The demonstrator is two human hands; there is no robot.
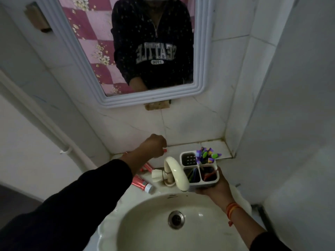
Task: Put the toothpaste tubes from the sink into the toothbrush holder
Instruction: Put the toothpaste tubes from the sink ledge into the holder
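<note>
A red-capped toothpaste tube [164, 150] is gripped in the left hand [154, 144], while the toothbrush holder [199, 171] is held by the right hand [215, 187] beside the faucet [175, 170].

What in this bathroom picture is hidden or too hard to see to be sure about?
Only the head view is available.
- Left hand: closed on something with a red tip; the fist hides the rest.
- Toothpaste tubes by the faucet: the forearm covers their far ends, so their count is uncertain.
- Toothbrush holder in the right hand: its front compartments are too dark to identify their contents.
- Labels on the tubes: too small and dim.
</note>
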